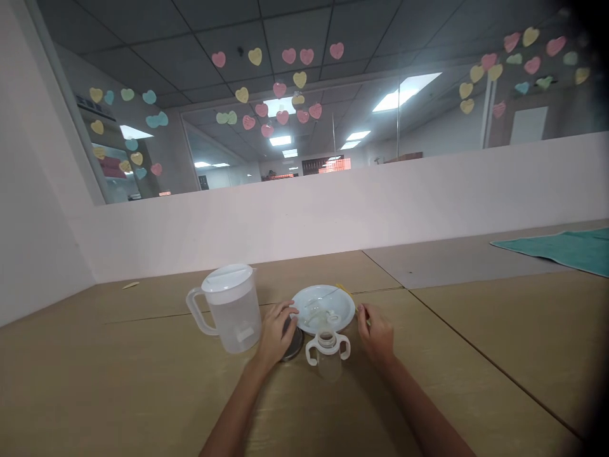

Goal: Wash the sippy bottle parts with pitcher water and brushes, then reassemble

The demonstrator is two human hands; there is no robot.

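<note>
A clear bottle [329, 362] with a white two-handled collar stands uncapped on the table, between my hands. Behind it a white plate [347, 317] holds small clear and white parts, with a thin yellow item [343, 289] at its back right rim. My left hand [277, 330] rests with fingers apart over a dark round object [295, 346], beside the plate's left edge; nothing is seen held in it. By the plate's right rim, my right hand [375, 330] has its fingers curled together, and what they hold, if anything, is too small to name.
A lidded translucent pitcher [235, 314] stands left of my left hand, its handle to the left. A teal cloth [571, 249] lies at the far right. A small flat beige piece [130, 285] is at the back left, before the wall [295, 222].
</note>
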